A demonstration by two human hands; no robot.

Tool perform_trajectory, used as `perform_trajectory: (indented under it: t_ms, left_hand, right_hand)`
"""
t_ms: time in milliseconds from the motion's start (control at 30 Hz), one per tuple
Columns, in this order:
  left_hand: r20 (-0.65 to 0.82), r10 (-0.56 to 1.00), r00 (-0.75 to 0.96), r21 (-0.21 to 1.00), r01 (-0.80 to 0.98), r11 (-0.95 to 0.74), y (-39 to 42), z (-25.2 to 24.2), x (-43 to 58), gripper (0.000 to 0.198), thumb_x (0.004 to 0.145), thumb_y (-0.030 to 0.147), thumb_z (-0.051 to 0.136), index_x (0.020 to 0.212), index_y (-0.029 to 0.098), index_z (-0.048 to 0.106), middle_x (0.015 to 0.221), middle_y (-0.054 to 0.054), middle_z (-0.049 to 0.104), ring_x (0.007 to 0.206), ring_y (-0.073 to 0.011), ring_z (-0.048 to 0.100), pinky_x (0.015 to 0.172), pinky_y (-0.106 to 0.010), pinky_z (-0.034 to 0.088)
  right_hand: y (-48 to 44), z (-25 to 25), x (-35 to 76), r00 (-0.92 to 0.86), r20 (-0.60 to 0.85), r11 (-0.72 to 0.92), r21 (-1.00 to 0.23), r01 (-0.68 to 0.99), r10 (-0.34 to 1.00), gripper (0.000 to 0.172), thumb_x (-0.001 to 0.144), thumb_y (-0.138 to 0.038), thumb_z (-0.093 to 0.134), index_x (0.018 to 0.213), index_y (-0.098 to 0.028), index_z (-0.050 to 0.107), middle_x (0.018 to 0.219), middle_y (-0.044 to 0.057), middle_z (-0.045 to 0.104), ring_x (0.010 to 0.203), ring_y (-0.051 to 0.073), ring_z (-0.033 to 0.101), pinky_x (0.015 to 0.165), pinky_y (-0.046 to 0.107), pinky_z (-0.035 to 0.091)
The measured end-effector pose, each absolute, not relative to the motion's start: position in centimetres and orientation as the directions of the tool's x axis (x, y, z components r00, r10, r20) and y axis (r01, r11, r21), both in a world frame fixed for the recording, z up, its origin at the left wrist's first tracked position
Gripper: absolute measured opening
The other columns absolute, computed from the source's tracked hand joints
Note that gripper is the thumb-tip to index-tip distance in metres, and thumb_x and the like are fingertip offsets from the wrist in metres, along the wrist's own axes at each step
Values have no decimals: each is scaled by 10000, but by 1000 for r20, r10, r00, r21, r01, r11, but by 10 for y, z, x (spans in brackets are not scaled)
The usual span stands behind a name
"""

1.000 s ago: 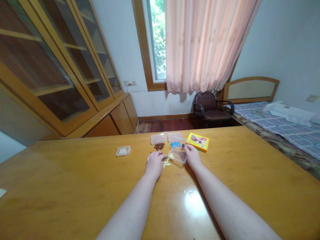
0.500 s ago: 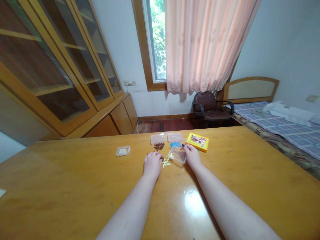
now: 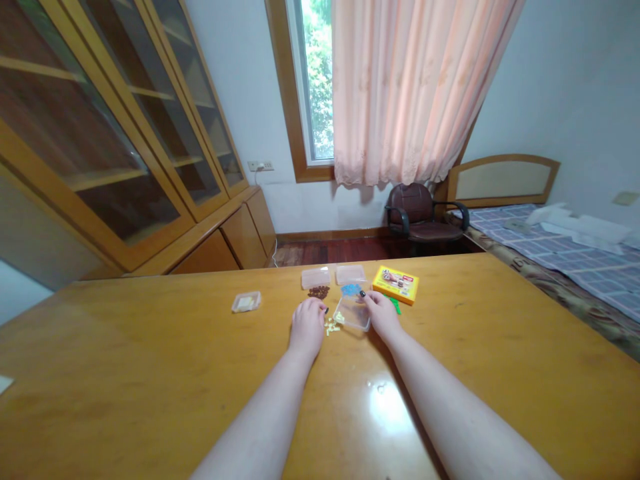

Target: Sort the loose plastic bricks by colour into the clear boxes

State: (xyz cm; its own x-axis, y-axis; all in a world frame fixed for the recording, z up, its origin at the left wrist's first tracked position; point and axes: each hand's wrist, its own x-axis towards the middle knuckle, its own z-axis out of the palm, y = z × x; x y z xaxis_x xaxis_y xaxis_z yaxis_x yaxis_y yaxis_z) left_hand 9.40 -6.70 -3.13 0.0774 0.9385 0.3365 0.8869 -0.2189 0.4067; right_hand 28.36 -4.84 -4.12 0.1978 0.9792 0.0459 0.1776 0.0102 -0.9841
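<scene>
My right hand [image 3: 384,316] grips the right edge of a small clear plastic box [image 3: 356,319], which is tilted. A few pale yellow pieces [image 3: 339,317] sit at the box's left side. More loose pale yellow pieces [image 3: 331,327] lie on the table just left of it. Beside them, my left hand [image 3: 307,325] has its fingers curled together near the box's left edge; whatever is between the fingertips is hidden. Behind the hands are a brown heap of small pieces [image 3: 319,293] and a blue heap [image 3: 351,290]. Green pieces [image 3: 395,305] show partly behind my right hand.
Two clear containers [image 3: 315,278] [image 3: 351,274] stand behind the heaps. A yellow box [image 3: 397,285] lies at the right. Further left sits another clear container [image 3: 247,302] with pale contents. The wooden table [image 3: 150,373] has its far edge just beyond; a chair [image 3: 423,217] stands behind.
The clear box and my right hand have shifted slightly left and toward me. My left hand has moved slightly, its fingertips now closer together. More of the green pieces show.
</scene>
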Motion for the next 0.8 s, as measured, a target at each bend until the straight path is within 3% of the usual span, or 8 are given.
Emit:
perform_trajectory:
  t_ms: [133, 267, 467, 600, 800]
  left_hand:
    - [415, 883, 220, 454, 791, -411, -70, -31, 96, 219, 845, 147, 491, 982, 227, 642, 1151, -51, 588, 1100, -195, 510, 986, -379, 393]
    - [335, 917, 216, 484, 796, -364, -68, -33, 95, 369, 851, 141, 438, 1174, 235, 589, 1278, -60, 531, 1185, -195, 471, 1032, -379, 365]
    - [120, 977, 178, 385, 898, -211, -67, -35, 94, 382, 817, 121, 467, 1080, 306, 674, 1273, -34, 552, 1178, -215, 472, 1029, -386, 343]
    - [110, 971, 212, 337, 911, -237, -70, -32, 96, 363, 830, 150, 474, 1083, 314, 677, 1252, -34, 572, 1182, -218, 466, 1038, -383, 321]
    - [125, 982, 143, 356, 917, -179, -67, -33, 93, 300, 844, 161, 474, 1006, 275, 699, 1184, -25, 616, 1117, -196, 507, 977, -333, 367]
  right_hand:
    - [-51, -42, 279, 83, 67, 51, -982, 181, 994, 337, 731, -490, 548, 733, -171, 654, 710, 41, 666, 610, 181, 564, 589, 279, 418]
    - [-50, -40, 283, 224, 67, 26, -983, 183, 972, 342, 716, -498, 552, 714, -169, 647, 667, 35, 650, 588, 181, 556, 565, 275, 407]
    - [-47, -39, 288, 303, 45, -13, -982, 187, 952, 370, 717, -520, 531, 727, -169, 649, 611, 26, 632, 578, 181, 555, 566, 270, 401]
    - [-47, -39, 288, 310, 61, -2, -980, 199, 949, 365, 711, -510, 535, 727, -164, 651, 640, 35, 645, 594, 184, 559, 579, 273, 403]
    - [-47, -40, 289, 293, 55, -7, -978, 207, 955, 377, 726, -518, 517, 737, -168, 654, 630, 23, 639, 575, 179, 554, 573, 275, 398]
